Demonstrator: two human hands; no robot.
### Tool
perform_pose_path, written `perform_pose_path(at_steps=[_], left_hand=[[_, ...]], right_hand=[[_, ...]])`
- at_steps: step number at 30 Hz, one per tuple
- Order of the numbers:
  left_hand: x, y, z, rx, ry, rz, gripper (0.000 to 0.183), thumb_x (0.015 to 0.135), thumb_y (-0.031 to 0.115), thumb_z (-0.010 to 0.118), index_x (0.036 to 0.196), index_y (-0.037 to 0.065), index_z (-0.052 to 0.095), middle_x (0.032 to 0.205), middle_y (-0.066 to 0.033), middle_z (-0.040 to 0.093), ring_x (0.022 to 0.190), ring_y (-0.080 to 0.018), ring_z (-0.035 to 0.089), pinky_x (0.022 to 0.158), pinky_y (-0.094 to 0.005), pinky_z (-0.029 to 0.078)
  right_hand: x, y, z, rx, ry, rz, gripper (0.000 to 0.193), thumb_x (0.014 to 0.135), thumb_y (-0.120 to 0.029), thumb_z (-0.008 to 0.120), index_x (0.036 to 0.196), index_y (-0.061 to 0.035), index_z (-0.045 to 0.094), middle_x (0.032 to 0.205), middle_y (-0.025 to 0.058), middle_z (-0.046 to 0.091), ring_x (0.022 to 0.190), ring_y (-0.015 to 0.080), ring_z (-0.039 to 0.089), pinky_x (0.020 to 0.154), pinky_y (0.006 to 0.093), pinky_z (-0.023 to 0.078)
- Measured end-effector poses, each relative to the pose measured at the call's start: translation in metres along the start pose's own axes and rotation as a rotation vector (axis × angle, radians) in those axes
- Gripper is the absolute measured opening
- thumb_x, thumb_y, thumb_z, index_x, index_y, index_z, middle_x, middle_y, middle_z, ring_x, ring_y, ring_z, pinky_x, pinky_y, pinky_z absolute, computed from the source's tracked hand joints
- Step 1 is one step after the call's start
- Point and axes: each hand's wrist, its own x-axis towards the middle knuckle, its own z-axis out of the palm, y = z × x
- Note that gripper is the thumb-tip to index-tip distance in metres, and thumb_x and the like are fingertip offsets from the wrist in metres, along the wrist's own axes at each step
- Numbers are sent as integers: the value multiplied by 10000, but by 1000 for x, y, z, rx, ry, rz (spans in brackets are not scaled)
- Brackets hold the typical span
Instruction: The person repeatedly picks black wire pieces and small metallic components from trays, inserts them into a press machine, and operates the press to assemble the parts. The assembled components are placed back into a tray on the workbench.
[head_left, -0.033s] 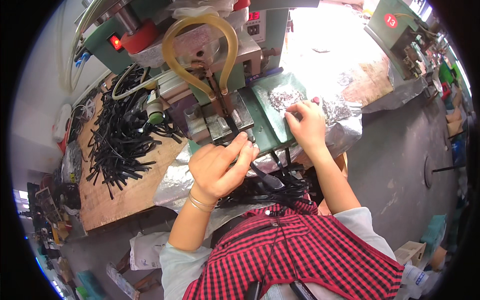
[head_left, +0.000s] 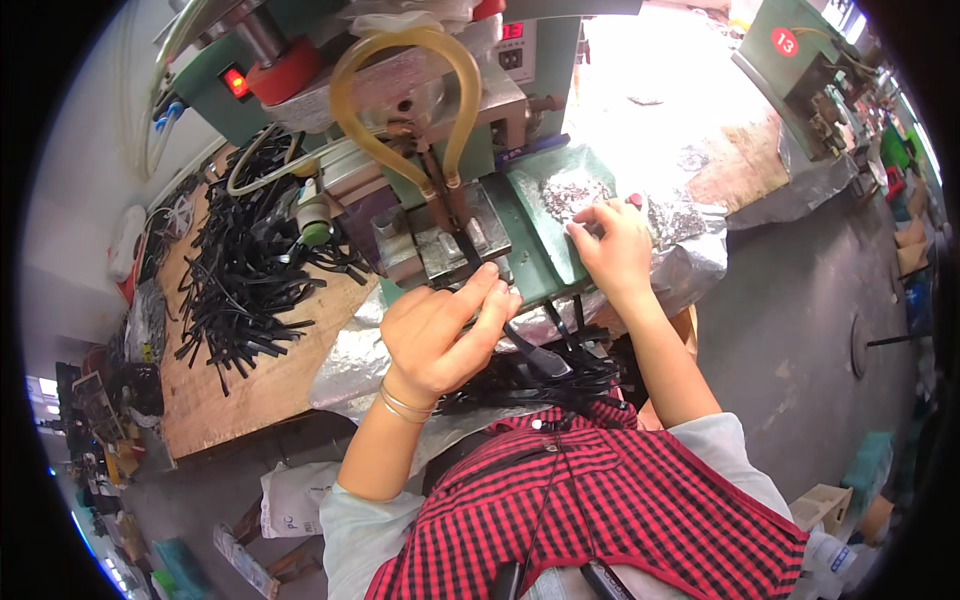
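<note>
My left hand (head_left: pixel 440 335) is closed, with thumb and fingers pinching a black strap (head_left: pixel 472 252) at the front of the machine's metal block (head_left: pixel 432 252). One end of the strap lies on the block beneath the brown metal tip; below my fingers it seems to run on to a wider, flat grey-black end (head_left: pixel 548 361). Over the green tray (head_left: pixel 548 235), my right hand (head_left: pixel 620 255) has thumb and fingertips drawn together beside a pile of tiny dark parts (head_left: pixel 572 192). Whether a part is between those fingertips is too small to make out.
A yellowish hose (head_left: pixel 470 90) loops above the block. Many black straps (head_left: pixel 250 260) lie heaped on the wooden table (head_left: pixel 230 395) at left, and more hang near my lap (head_left: pixel 500 385). A blue pen-like stick (head_left: pixel 535 151) lies behind the tray. Another green machine (head_left: pixel 785 75) stands far right.
</note>
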Motion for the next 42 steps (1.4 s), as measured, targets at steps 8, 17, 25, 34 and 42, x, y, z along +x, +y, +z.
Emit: perform_pose_path(at_steps=[8,17,25,34,42], left_hand=[[-43,34,-12,-104,42,-298,453,820,77,842,1254,69,711,1239,-144,756,721,-197,683,619,-282,515],[-66,-110,-132,681,-226,-536,179,831,33,786,1005,72,778,989,-100,712,888,-299,629,816,-399,476],[-167,-177,-79,666,-253,-525,198,875,89,748,1068,73,788,1045,-89,739,930,-288,688,835,-400,537],[-121,-146,-70,-262,531,-1271,354,1048,141,669,1378,27,611,761,-73,746,499,-48,528,469,-185,387],[-124,-124,-61,-534,358,-1297,326,1102,297,598,1214,-7,640,1140,-114,760,1000,-171,727,793,-269,579]], right_hand=[[2,-8,13,-154,33,-97,114,843,-168,799,885,-93,726,902,80,703,890,311,687,786,433,545],[5,-8,-6,284,165,-101,132,901,-44,726,1029,-44,757,921,100,744,859,251,719,799,363,554],[-6,4,-5,216,104,-78,141,927,-39,719,1062,-30,756,991,102,756,916,247,723,836,339,546],[-46,30,-46,71,291,-116,148,887,27,736,1026,-21,745,957,119,736,909,295,689,819,375,528],[1,-77,-43,556,67,-286,139,876,20,729,997,-35,768,960,127,753,896,285,710,837,358,536]])
